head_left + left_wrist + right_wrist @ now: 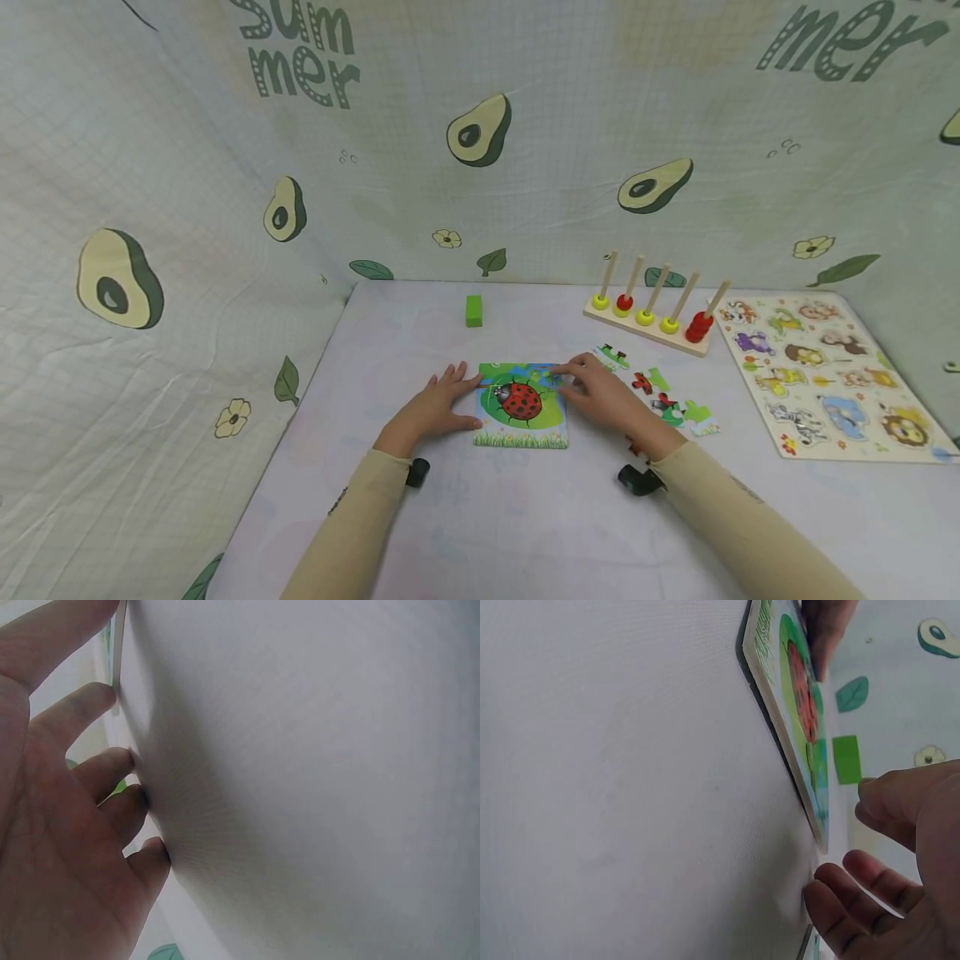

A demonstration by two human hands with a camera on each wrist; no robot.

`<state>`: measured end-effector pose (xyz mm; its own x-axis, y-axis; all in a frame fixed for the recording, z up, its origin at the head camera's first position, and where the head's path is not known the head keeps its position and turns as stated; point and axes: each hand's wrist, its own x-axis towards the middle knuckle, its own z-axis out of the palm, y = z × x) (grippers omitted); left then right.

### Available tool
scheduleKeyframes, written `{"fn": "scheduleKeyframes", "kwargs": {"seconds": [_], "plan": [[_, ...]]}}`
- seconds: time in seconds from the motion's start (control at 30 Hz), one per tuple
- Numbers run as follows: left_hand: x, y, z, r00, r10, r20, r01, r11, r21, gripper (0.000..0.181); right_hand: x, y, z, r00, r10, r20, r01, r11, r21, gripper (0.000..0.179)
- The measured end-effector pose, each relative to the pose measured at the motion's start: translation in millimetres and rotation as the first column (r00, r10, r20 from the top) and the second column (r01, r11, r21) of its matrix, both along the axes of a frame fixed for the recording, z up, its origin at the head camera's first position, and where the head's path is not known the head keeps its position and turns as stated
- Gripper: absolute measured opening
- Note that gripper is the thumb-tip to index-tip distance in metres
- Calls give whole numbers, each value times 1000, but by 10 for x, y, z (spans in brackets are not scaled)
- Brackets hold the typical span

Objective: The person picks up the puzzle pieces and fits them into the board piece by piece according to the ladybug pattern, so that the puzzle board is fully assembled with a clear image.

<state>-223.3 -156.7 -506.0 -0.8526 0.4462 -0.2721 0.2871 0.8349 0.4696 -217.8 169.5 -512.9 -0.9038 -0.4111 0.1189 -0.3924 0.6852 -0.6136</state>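
Board (522, 427) lies flat on the bench (495, 525), picture side up, between the two hands. Roughly square; pale, thin edge in the right wrist view. Print: red ladybug (521, 402) with black spots, black-and-white head, bright green leaf behind it, grass with small flowers along the near edge, blue and green patches toward the upper right.

Left hand (442, 402): fingers wide, fingertips at the board's left edge.

Right hand (603, 396): index reaches over the upper right corner, thumb and index close together in its wrist view, no piece visible between them. Can't tell if the index touches the print.

Loose puzzle pieces (665, 404) in red, green and black scattered just right of that hand. Green block (474, 311) beyond the board; peg rack (647, 322) with red and yellow rings farther right, animal board (812, 395) beside it.
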Motion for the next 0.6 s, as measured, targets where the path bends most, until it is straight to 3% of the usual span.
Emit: {"fn": "scheduleKeyframes", "kwargs": {"seconds": [0.3, 0.6], "plan": [[-1, -1, 3, 1000, -2, 0, 2, 1000, 6, 84, 51, 223, 16, 999, -36, 24, 36, 999, -19, 31], [-1, 1, 3, 1000, -9, -2, 9, 1000, 10, 84, 131, 461, 91, 994, -85, 67, 84, 996, 25, 38]]}}
